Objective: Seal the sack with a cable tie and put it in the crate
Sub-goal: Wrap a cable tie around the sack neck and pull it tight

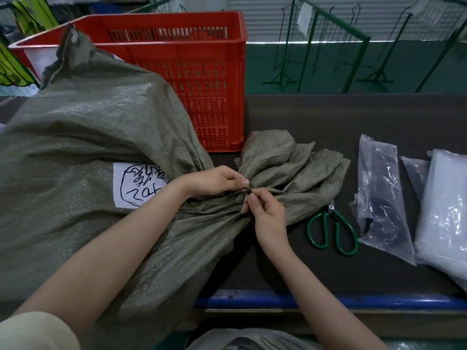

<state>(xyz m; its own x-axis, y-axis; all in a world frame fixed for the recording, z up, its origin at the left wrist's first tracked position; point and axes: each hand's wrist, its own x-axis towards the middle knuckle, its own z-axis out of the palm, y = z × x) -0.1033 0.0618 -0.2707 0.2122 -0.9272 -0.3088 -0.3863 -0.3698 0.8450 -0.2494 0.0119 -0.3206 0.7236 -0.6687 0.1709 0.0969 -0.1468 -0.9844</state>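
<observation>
A large grey-green woven sack (96,137) lies on its side across the dark table, with a white handwritten label (134,184) on it. Its mouth is bunched into a neck, and the loose end (290,162) fans out to the right. A small dark cable tie (248,190) sits at the neck. My left hand (217,181) pinches the neck and the tie from above. My right hand (265,210) pinches the tie from below. The red slatted crate (202,79) stands behind the sack.
Green-handled scissors (333,228) lie just right of my right hand. Clear plastic bags (384,193) and a white packet (444,210) lie further right. The table's blue front edge (328,300) runs below. Green wire racks (328,46) stand behind the table.
</observation>
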